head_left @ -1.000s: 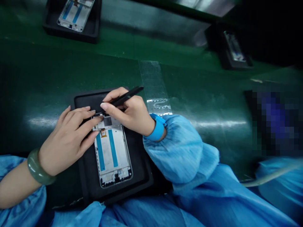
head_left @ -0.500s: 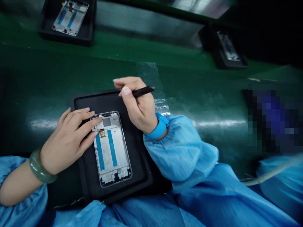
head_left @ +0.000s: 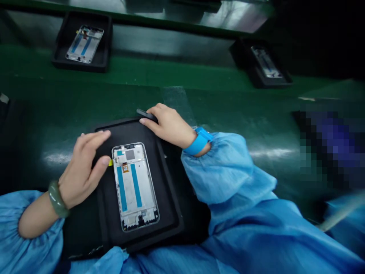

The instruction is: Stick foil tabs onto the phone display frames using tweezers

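A phone frame (head_left: 129, 190), silvery with two blue strips and a small brown flex connector, lies in a black tray (head_left: 168, 198). At its upper left a yellow tab (head_left: 111, 162) sticks out. Just left of the frame hovers my left hand (head_left: 85, 163), fingers stretched and thumb apart, holding nothing; the thumb tip is close to the yellow tab. My right hand (head_left: 171, 125) is at the tray's far edge, fingers closed around a slim black pen-like tool (head_left: 146, 115). One rounded end of the tool shows; the rest is hidden by the hand.
Behind, on a green ledge, a black tray (head_left: 104, 64) at left holds another phone frame (head_left: 85, 45). Farther right stands a second black tray (head_left: 261, 78) with a phone frame (head_left: 266, 62). Clear tape (head_left: 176, 99) lies on the green table. A blurred, pixelated dark object (head_left: 327, 140) is at right.
My left hand has lifted off the phone frame's upper left corner and moved left, uncovering the yellow tab. My right hand has lowered to the tray's far edge, turning palm down with the tool.
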A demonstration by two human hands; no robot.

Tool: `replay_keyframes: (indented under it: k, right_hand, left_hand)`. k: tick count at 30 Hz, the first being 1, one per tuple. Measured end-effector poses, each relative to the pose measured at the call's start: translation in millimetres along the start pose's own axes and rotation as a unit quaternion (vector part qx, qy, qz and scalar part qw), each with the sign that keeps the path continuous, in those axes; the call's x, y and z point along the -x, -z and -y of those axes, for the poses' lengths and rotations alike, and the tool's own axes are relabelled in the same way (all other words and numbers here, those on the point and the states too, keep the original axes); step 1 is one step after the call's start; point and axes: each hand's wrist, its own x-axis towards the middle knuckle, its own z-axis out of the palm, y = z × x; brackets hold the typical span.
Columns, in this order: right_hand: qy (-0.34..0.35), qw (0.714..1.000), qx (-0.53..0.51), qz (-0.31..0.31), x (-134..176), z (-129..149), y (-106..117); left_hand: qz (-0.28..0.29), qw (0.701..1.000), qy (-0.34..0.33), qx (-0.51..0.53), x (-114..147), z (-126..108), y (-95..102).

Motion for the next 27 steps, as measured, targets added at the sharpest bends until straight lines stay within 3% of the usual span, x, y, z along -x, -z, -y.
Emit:
replay_keyframes:
  k: [2, 4, 7, 10, 12, 16, 19, 23, 25, 27]
  right_hand:
    - [-0.019, 0.998, 0.004, -0.057, -11.8, -21.9, 10.4]
    - [-0.094, 0.987, 0.011, -0.127, -25.9, -51.7, 24.2]
    - [-0.203, 0.955, -0.004, -0.216, -46.6, -101.1, 43.1]
    - [-0.317, 0.916, -0.003, -0.246, -61.0, -138.7, 50.8]
    - [-0.354, 0.9, -0.005, -0.254, -66.3, -151.2, 49.7]
    - [-0.351, 0.895, -0.032, -0.274, -64.8, -147.9, 47.3]
    - [-0.301, 0.909, -0.072, -0.28, -46.8, -130.5, 53.7]
    - [-0.225, 0.935, -0.147, -0.231, 5.7, -101.4, 64.6]
    - [-0.217, 0.925, -0.208, -0.233, 38.4, -86.6, 65.4]
    - [-0.235, 0.897, -0.304, -0.221, 69.3, -71.7, 61.8]
  left_hand:
    - [-0.089, 0.995, 0.041, -0.003, -5.2, 9.0, -0.6]
    - [-0.141, 0.986, 0.09, -0.019, -12.3, 20.6, -1.5]
    - [-0.151, 0.977, 0.14, -0.051, -27.0, 39.7, -3.1]
    - [-0.132, 0.978, 0.141, -0.084, -47.8, 59.4, -5.9]
    - [-0.123, 0.975, 0.147, -0.109, -65.5, 72.2, -8.9]
    - [-0.141, 0.967, 0.164, -0.139, -107.5, 94.6, -13.3]
    - [-0.094, 0.97, 0.168, -0.149, -139.2, 109.5, -7.2]
    - [0.006, 0.973, 0.174, -0.153, -168.4, 128.8, 8.9]
    - [0.009, 0.972, 0.176, -0.154, -174.0, 135.1, 12.3]
    - [-0.03, 0.969, 0.174, -0.171, -173.4, 137.0, 11.2]
